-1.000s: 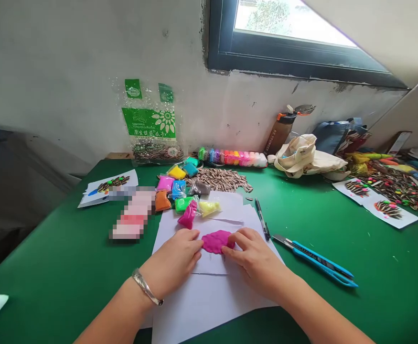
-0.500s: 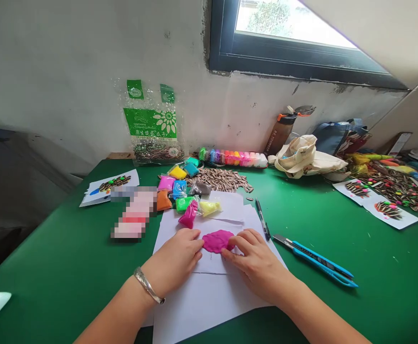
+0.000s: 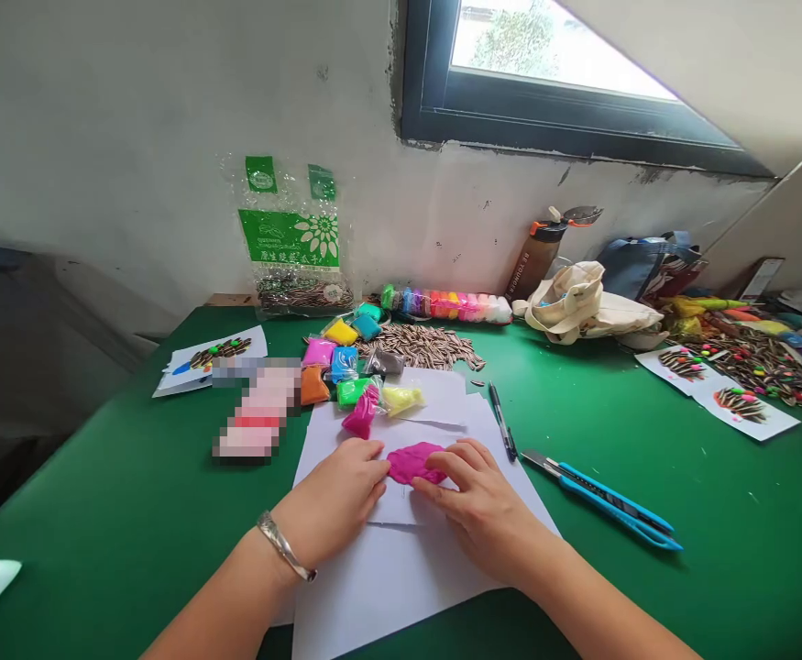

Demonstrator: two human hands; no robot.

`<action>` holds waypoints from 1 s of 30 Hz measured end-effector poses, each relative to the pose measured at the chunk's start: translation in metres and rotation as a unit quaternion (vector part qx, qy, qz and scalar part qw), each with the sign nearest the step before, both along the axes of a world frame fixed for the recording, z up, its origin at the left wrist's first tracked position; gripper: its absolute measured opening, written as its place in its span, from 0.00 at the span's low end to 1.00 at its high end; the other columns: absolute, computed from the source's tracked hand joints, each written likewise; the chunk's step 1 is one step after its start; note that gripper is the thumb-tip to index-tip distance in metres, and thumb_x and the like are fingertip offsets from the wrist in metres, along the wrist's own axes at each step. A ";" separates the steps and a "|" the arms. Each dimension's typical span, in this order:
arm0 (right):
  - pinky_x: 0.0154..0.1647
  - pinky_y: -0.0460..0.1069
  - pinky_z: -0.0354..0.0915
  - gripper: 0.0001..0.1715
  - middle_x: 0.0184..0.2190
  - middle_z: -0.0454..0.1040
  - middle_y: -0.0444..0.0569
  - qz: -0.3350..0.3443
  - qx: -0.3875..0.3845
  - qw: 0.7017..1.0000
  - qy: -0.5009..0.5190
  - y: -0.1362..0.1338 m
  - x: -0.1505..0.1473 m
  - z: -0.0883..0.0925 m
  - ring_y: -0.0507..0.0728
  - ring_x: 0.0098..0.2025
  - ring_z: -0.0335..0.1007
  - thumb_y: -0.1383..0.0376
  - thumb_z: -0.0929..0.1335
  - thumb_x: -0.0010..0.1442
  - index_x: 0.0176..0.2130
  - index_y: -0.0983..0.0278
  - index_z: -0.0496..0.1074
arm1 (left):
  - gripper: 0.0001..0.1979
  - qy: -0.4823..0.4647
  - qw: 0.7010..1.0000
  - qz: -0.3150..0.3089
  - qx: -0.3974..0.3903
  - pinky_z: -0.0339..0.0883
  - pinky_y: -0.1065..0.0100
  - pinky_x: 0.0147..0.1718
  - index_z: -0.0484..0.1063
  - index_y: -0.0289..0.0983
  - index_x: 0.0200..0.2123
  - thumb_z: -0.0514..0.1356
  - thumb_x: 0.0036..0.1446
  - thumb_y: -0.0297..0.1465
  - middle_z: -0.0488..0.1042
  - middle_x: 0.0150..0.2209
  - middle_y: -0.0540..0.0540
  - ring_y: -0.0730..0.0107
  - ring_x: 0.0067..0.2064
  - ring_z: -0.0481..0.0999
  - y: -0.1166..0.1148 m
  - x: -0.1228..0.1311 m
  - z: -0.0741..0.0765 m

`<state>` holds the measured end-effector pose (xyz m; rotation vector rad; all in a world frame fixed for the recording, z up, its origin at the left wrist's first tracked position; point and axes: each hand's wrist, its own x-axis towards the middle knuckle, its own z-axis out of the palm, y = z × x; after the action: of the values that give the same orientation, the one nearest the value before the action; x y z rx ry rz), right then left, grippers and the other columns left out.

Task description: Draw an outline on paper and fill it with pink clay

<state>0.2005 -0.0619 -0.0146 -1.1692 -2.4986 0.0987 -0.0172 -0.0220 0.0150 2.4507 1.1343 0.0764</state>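
A flat magenta clay piece (image 3: 409, 461) lies on white paper (image 3: 401, 568) on the green table (image 3: 132, 513). My left hand (image 3: 335, 502), a silver bracelet on its wrist, has its fingertips pressed against the clay's left edge. My right hand (image 3: 479, 504) lies over the clay's right side, fingers curved down onto it. Both hands press the clay flat against the paper. A magenta clay bag (image 3: 361, 412) and a yellow bag (image 3: 401, 398) lie just beyond.
Several coloured clay bags (image 3: 335, 362), a heap of sunflower seeds (image 3: 421, 345), a seed packet (image 3: 291, 240) and a row of clay packs (image 3: 448, 302) stand behind. A pen (image 3: 501, 420) and blue utility knife (image 3: 603, 500) lie at right. Cloth bag (image 3: 583, 302), bottle (image 3: 542, 252) and seed pictures (image 3: 737, 399) farther right.
My right hand has slid left over the clay, covering more of its right side. The left hand stays at the clay's left edge.
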 end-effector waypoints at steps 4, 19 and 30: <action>0.50 0.58 0.56 0.22 0.42 0.71 0.50 0.000 -0.012 1.000 0.009 -0.001 -0.004 0.002 0.58 0.44 0.59 0.76 0.63 0.55 0.46 0.58 0.71 | 0.13 -0.007 1.000 0.002 0.009 0.66 0.61 0.44 0.73 0.37 0.38 0.49 0.61 0.25 0.70 0.42 0.42 0.62 0.45 0.68 0.001 0.000 -0.001; 0.40 0.50 0.60 0.18 0.36 0.74 0.49 -0.085 -0.075 0.994 -0.005 0.037 -0.004 0.014 0.55 0.39 0.65 0.77 0.62 0.55 0.36 0.61 0.75 | 0.12 -0.023 0.996 0.059 0.069 0.65 0.59 0.48 0.70 0.37 0.43 0.49 0.61 0.27 0.70 0.47 0.41 0.59 0.49 0.68 0.015 -0.007 -0.019; 0.40 0.49 0.63 0.17 0.37 0.75 0.50 -0.103 -0.052 0.993 0.034 0.045 -0.008 0.004 0.56 0.40 0.68 0.74 0.63 0.58 0.41 0.60 0.75 | 0.12 0.002 0.995 0.067 0.080 0.63 0.56 0.49 0.70 0.40 0.46 0.51 0.61 0.29 0.68 0.51 0.41 0.58 0.52 0.64 0.014 -0.006 -0.017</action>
<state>0.1924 -0.0170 -0.0108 -1.4341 -2.3233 0.2110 -0.0232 -0.0083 -0.0020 2.5108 1.3410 0.2099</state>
